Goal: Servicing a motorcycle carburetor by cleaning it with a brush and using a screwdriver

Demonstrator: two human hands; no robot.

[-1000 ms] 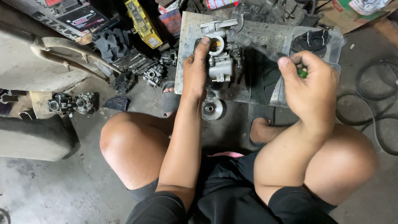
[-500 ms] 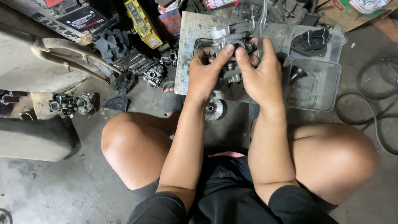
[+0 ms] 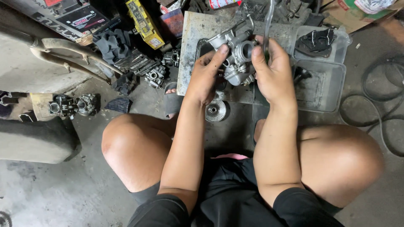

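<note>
parts [image 3: 156,75] crowd left; floor [image 3: 54,189] seemingly open.

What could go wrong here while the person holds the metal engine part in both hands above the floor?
1. The carburetor is held in the air only by the left hand and right hand; it might slip onto the metal plate.
2. The round metal disc lies loose beside the sandalled foot and could be kicked.

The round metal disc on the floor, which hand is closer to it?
Left. The left hand is just above the round metal disc, holding the grey carburetor. The right hand is farther off, up and to the disc's right.
</note>
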